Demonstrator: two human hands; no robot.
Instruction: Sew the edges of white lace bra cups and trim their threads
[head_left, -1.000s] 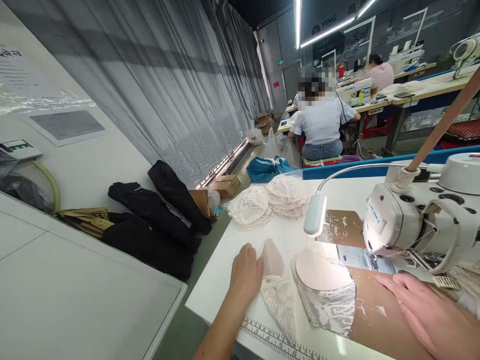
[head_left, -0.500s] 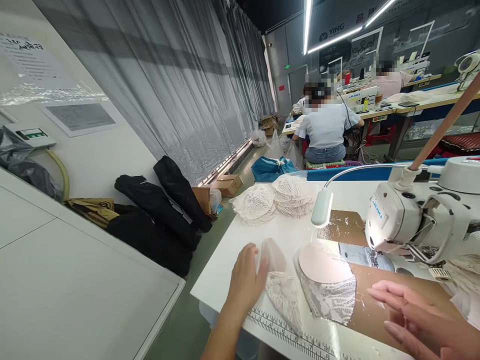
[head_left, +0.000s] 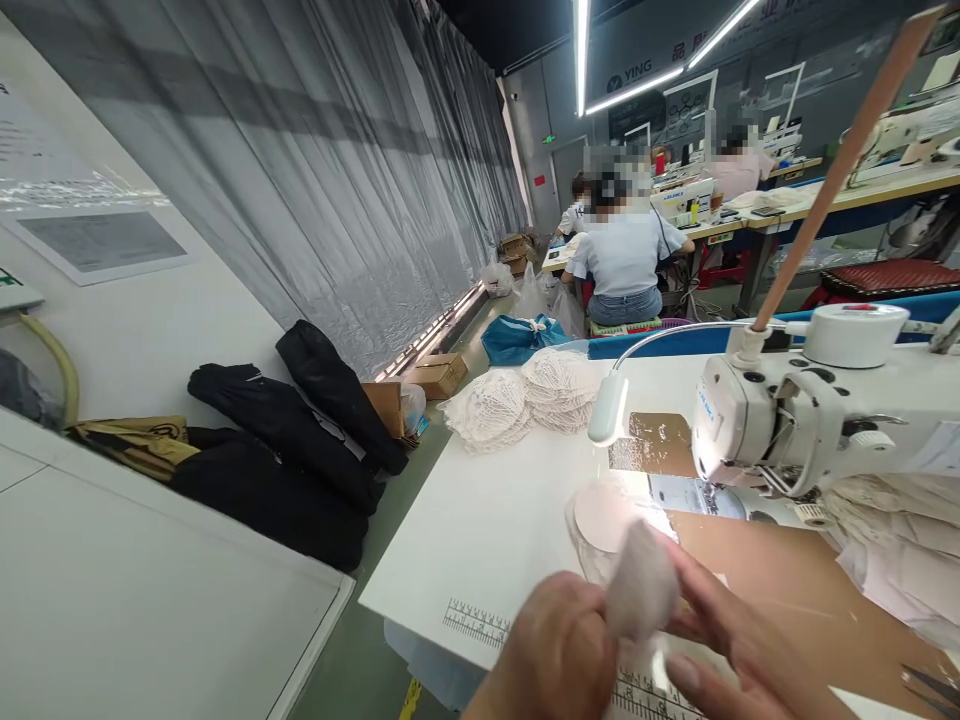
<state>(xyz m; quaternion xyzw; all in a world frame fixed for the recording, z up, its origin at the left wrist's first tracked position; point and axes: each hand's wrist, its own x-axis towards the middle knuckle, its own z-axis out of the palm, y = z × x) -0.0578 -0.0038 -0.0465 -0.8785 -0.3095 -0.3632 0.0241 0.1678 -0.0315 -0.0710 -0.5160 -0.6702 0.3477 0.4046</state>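
Note:
My left hand (head_left: 559, 640) is closed on a pale mesh and lace piece (head_left: 641, 585), which is blurred by motion and lifted above the table's front edge. At its right side is my right hand (head_left: 750, 640), fingers stretched along the piece and thumb apart below. Behind the hands lies another lace piece with a smooth pale pink cup (head_left: 600, 515) on it, partly covered by the raised piece. A white sewing machine (head_left: 780, 420) stands beyond, its lamp (head_left: 607, 408) hanging over the table.
Stacked lace cups (head_left: 487, 408) lie at the table's back left. More pale fabric (head_left: 892, 530) is heaped under the machine arm at right. Dark scissors (head_left: 930, 690) lie at lower right. A printed ruler (head_left: 476, 622) runs along the front edge. Co-workers sit farther back.
The mesh and lace piece has been picked up from the table and moved right by my left hand. My right hand has come left to meet it. The view has shifted right.

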